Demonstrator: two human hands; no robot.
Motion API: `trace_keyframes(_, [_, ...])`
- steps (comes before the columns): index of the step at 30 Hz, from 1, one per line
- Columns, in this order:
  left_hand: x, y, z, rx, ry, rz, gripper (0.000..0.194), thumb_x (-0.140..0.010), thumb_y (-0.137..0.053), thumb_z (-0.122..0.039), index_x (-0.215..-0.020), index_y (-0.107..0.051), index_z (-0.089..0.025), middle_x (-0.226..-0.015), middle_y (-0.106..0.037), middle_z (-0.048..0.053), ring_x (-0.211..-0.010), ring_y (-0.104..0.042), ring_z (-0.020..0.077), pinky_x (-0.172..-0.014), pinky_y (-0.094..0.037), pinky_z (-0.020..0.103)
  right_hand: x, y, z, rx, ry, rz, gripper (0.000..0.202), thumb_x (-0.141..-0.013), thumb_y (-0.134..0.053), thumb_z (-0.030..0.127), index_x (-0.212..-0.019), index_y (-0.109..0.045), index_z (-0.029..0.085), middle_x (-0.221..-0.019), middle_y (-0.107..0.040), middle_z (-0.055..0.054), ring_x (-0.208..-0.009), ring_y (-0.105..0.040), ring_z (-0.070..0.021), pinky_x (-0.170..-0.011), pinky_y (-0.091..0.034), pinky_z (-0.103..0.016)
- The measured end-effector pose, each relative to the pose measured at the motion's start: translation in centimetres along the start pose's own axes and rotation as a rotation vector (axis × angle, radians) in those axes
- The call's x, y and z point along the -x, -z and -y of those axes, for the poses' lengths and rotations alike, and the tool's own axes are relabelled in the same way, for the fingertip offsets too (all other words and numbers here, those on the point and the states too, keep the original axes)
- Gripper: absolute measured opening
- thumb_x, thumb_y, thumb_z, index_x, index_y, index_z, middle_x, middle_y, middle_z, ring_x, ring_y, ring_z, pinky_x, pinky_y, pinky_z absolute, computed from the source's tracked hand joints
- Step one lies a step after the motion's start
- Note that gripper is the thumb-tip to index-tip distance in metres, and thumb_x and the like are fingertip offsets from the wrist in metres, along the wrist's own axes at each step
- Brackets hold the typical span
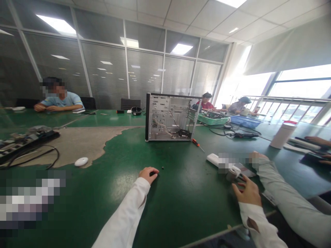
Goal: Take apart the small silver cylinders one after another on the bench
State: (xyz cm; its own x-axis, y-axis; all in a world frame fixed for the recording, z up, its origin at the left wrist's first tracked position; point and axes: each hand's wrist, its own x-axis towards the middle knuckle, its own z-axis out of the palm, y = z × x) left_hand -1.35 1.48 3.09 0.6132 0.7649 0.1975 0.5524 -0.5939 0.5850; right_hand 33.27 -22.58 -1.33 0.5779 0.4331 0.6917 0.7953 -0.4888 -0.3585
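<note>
My left hand [148,175] rests on the green tabletop [186,203], fingers curved, with a gap between thumb and forefinger. Just to its right lies a tiny dark piece [162,168], too small to name. My right hand [248,193] is open, its fingers spread, behind a short grey cylinder with a pale top [233,173]; whether the fingertips touch it I cannot tell. Farther off stands an upright computer case [172,119], its side open, with loose cables inside. An orange-handled screwdriver [198,144] lies by its lower right corner.
A co-worker's grey sleeve [283,187] reaches in close on my right, near a white box [212,158]. Behind are a green basket [213,119], a blue basket [245,121] and a white bottle [282,135]. Computer parts [28,141] and a white disc [81,161] lie left.
</note>
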Motion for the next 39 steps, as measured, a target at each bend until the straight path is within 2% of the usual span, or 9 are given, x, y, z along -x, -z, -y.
trace_keyframes(4, [-0.1, -0.2, 0.2, 0.0, 0.001, 0.003, 0.019, -0.066, -0.052, -0.02, -0.08, -0.063, -0.022, -0.089, -0.064, -0.001, -0.089, -0.053, 0.015, -0.081, -0.038, 0.025, 1.7, -0.5, 4.8, -0.158, 0.25, 0.152, 0.037, -0.072, -0.04, 0.027, -0.107, -0.042, 0.015, -0.105, -0.045, -0.013, -0.08, -0.052, -0.0182, -0.069, -0.046, -0.032])
trace_keyframes(6, [-0.2, -0.3, 0.4, 0.003, -0.004, 0.008, 0.019, -0.066, -0.052, -0.021, -0.081, -0.063, -0.022, -0.089, -0.064, -0.001, -0.089, -0.053, 0.0152, -0.081, -0.039, 0.025, 2.6, -1.1, 8.7, -0.183, 0.436, 0.349, 0.036, -0.073, -0.038, 0.024, -0.108, -0.043, 0.016, -0.107, -0.046, -0.012, -0.088, -0.05, -0.0198, -0.076, -0.043, -0.034])
trace_keyframes(9, [-0.3, -0.4, 0.6, 0.004, -0.017, 0.006, 0.019, -0.066, -0.051, -0.021, -0.081, -0.063, -0.022, -0.089, -0.064, -0.001, -0.089, -0.054, 0.0153, -0.081, -0.039, 0.025, 3.4, -2.4, 15.4, -0.167, 0.591, 0.484, 0.044, -0.073, -0.035, 0.015, -0.116, -0.04, 0.018, -0.112, -0.046, -0.011, -0.1, -0.043, -0.0224, -0.08, -0.039, -0.036])
trace_keyframes(14, [-0.3, -0.4, 0.7, -0.008, -0.034, 0.003, 0.019, -0.067, -0.051, -0.021, -0.081, -0.063, -0.022, -0.089, -0.064, -0.001, -0.088, -0.054, 0.0154, -0.082, -0.039, 0.025, 2.3, -6.1, 24.1, -0.195, 0.659, 0.55, 0.05, -0.072, -0.037, 0.009, -0.12, -0.038, 0.023, -0.117, -0.044, -0.011, -0.098, -0.043, -0.0229, -0.077, -0.037, -0.036])
trace_keyframes(18, [-0.1, -0.4, 0.5, -0.018, -0.025, -0.009, 0.019, -0.067, -0.051, -0.02, -0.082, -0.063, -0.021, -0.089, -0.064, -0.001, -0.087, -0.054, 0.0154, -0.081, -0.039, 0.025, 1.2, -8.6, 26.3, -0.236, 0.709, 0.547, 0.034, -0.074, -0.035, 0.007, -0.097, -0.056, 0.021, -0.096, -0.056, -0.008, -0.086, -0.047, -0.0182, -0.075, -0.038, -0.03])
trace_keyframes(24, [0.1, -0.2, 0.3, -0.005, -0.011, -0.003, 0.018, -0.066, -0.052, -0.021, -0.081, -0.064, -0.022, -0.089, -0.064, -0.001, -0.088, -0.054, 0.016, -0.081, -0.039, 0.026, 1.1, -7.1, 22.8, -0.209, 0.752, 0.532, 0.03, -0.077, -0.032, 0.009, -0.085, -0.059, 0.02, -0.085, -0.058, -0.006, -0.079, -0.049, -0.0155, -0.071, -0.04, -0.025])
trace_keyframes(28, [0.0, 0.0, 0.3, 0.011, -0.001, 0.005, 0.019, -0.067, -0.052, -0.021, -0.081, -0.063, -0.021, -0.089, -0.064, -0.001, -0.089, -0.054, 0.0157, -0.082, -0.039, 0.025, -0.2, -4.1, 15.8, -0.036, 0.632, 0.422, 0.028, -0.081, -0.03, 0.016, -0.092, -0.056, 0.019, -0.087, -0.058, -0.007, -0.078, -0.052, -0.0152, -0.068, -0.04, -0.025])
trace_keyframes(33, [-0.2, -0.1, 0.2, -0.004, 0.014, 0.006, 0.018, -0.067, -0.051, -0.021, -0.08, -0.064, -0.022, -0.089, -0.064, -0.001, -0.088, -0.054, 0.0154, -0.082, -0.039, 0.026, -4.1, 0.0, 5.3, 0.257, 0.244, 0.048, 0.029, -0.08, -0.034, 0.032, -0.093, -0.055, 0.018, -0.092, -0.058, -0.006, -0.073, -0.055, -0.0167, -0.055, -0.039, -0.025])
trace_keyframes(39, [-0.3, 0.0, 0.1, 0.002, 0.038, 0.001, 0.017, -0.066, -0.052, -0.02, -0.078, -0.064, -0.022, -0.089, -0.064, -0.002, -0.089, -0.054, 0.0147, -0.082, -0.039, 0.025, -6.1, 1.4, 0.0, 0.403, 0.134, 0.126, 0.023, -0.078, -0.036, 0.028, -0.088, -0.055, 0.02, -0.085, -0.06, -0.006, -0.063, -0.055, -0.0162, -0.053, -0.038, -0.027])
